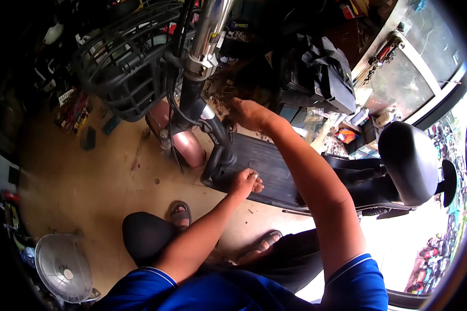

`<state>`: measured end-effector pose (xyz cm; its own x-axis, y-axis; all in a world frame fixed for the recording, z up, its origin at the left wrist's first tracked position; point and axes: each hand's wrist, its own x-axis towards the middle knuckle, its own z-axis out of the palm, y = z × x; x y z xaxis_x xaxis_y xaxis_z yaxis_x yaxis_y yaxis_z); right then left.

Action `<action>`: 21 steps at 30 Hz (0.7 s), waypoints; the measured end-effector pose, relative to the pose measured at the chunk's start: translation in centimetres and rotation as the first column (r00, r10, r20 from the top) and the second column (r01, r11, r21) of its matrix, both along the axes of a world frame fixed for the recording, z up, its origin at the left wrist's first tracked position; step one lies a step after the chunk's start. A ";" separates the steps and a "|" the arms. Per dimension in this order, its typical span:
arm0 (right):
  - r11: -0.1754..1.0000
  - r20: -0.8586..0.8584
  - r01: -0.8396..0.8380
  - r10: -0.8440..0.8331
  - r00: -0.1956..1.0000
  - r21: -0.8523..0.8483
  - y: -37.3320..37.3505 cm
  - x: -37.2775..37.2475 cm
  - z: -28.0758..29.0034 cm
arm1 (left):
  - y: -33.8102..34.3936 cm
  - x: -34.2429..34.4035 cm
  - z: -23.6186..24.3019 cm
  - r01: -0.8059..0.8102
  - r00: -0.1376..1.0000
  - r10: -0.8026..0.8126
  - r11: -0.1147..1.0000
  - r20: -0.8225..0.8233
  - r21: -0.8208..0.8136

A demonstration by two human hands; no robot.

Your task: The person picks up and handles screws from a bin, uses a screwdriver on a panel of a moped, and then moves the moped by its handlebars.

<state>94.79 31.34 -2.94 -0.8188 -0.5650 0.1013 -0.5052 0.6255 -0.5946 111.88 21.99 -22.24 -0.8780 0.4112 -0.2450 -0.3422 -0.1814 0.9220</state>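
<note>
An electric scooter stands across the view in front of me, with a black footboard [267,165], a black frame tube [210,127] and a pink front mudguard [188,147]. Over the front part of the footboard is my left hand [247,181], its fingers curled and the thumb pressed to them; whatever they pinch is too small to name. My right hand [246,114] reaches past the footboard to the far side of the frame tube. Its fingers bend down and close near the tube's lower end, in shadow, and what they grip cannot be made out.
A black wire basket [132,72] and a shiny steering column [208,39] rise at the scooter's front; a black seat [407,163] is at its right end. Behind lies a black bag [319,72]. A fan [65,269] stands lower left, and a glass door [404,67] is far right.
</note>
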 end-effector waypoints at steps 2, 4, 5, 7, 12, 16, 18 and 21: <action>0.990 -0.091 0.139 -0.141 0.986 -0.033 -1.0 0.9 -2.2 | 0.2 -0.2 -0.3 -0.011 1.000 0.011 1.000 0.018 -0.007; 0.905 -0.345 0.421 -0.377 0.859 0.060 -1.8 1.8 -5.5 | 0.9 0.0 -0.1 -0.001 1.000 0.001 1.000 0.027 -0.003; 0.812 -0.313 0.581 -0.539 0.782 0.053 -3.4 2.5 -6.1 | 1.2 0.1 0.4 -0.011 0.999 0.012 1.000 0.045 -0.010; 0.788 -0.218 0.600 -0.615 0.758 -0.136 -5.5 3.0 -5.5 | 0.5 -0.2 -1.1 -0.052 0.992 0.050 0.998 0.114 0.020; 0.990 0.131 0.136 -0.141 0.981 0.046 -1.4 -0.2 -0.1 | 0.5 -0.3 -4.2 -0.103 0.979 0.088 0.992 0.181 0.074; 0.976 -0.069 0.209 -0.205 0.976 0.062 -1.5 1.9 -2.3 | 0.8 -0.1 -3.1 -0.102 0.974 0.084 0.992 0.208 0.079; 0.885 -0.420 0.458 -0.388 0.820 0.078 -2.2 2.7 -5.3 | 1.9 0.0 -2.2 -0.078 0.984 0.069 0.996 0.167 0.043; 0.775 -0.344 0.630 -0.602 0.720 -0.037 -5.0 2.7 -6.8 | 1.2 0.0 -2.1 -0.069 0.991 0.074 0.996 0.109 -0.048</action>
